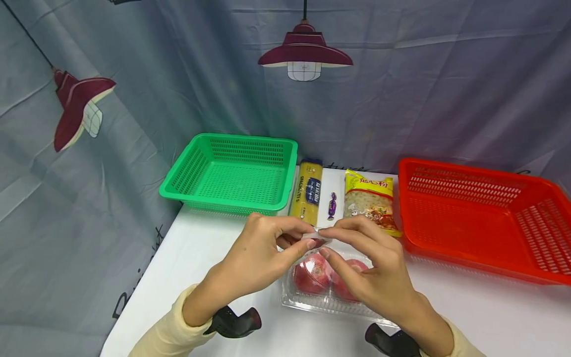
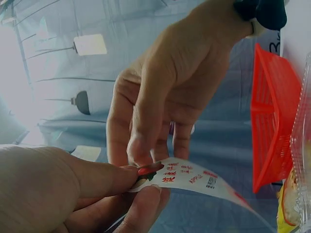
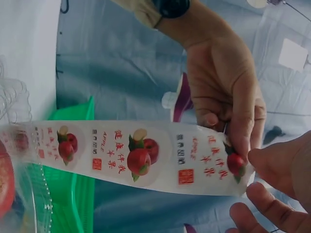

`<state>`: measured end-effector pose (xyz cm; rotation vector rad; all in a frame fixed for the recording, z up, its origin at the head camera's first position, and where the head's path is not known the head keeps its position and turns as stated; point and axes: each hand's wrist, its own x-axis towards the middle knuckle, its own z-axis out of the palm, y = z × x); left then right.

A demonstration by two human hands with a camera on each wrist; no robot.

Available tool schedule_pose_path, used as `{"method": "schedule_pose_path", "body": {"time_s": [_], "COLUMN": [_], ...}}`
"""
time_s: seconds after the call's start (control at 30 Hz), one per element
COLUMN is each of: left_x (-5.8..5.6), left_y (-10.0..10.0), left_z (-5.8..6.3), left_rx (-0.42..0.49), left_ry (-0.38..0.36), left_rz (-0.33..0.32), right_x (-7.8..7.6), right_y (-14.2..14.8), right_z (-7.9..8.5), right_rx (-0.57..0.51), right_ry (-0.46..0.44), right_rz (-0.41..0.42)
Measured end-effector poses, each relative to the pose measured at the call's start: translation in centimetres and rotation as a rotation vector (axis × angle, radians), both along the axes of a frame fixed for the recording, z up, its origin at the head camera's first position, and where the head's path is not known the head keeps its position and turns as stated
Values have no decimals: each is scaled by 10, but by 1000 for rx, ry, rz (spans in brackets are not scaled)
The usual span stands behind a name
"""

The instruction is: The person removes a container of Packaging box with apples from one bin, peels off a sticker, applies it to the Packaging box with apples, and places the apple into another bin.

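My left hand (image 1: 250, 258) pinches the end of a strip of apple stickers (image 3: 146, 155) between thumb and finger. The strip is white, printed with red apples and red lettering, and in the right wrist view it stretches away toward the plastic box. My right hand (image 1: 379, 260) has its thumb and index finger apart, their tips right at the strip's held end. Below both hands is a clear plastic clamshell box (image 1: 330, 308) with round red fruits (image 1: 312, 275) inside. The right hand hides part of the box.
A green basket (image 1: 241, 183) stands at the back left, a red basket (image 1: 455, 233) at the right. Between them lie a spaghetti pack (image 1: 307, 191), a purple-wrapped candy (image 1: 332, 206) and a yellow-topped food bag (image 1: 369, 201). A grey curtain (image 1: 357, 114) hangs behind the white table (image 1: 214, 243).
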<state>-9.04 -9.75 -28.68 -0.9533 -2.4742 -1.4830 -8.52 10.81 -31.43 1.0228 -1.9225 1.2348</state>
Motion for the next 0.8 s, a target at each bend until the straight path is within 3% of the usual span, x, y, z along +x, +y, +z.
{"method": "schedule_pose_path", "body": {"time_s": [0.23, 0.53, 0.8], "left_x": [2, 3, 3], "left_y": [4, 5, 4], "left_z": [1, -1, -1], "left_rx": [-6, 14, 13], "left_ry": [15, 6, 15], "left_rz": [-48, -60, -55], "right_x": [-4, -5, -4], "right_y": [1, -1, -2], "right_z": [-5, -6, -7], "right_rx": [4, -33, -63], "right_ry": [33, 80, 28], "right_rz": [-43, -61, -25]}}
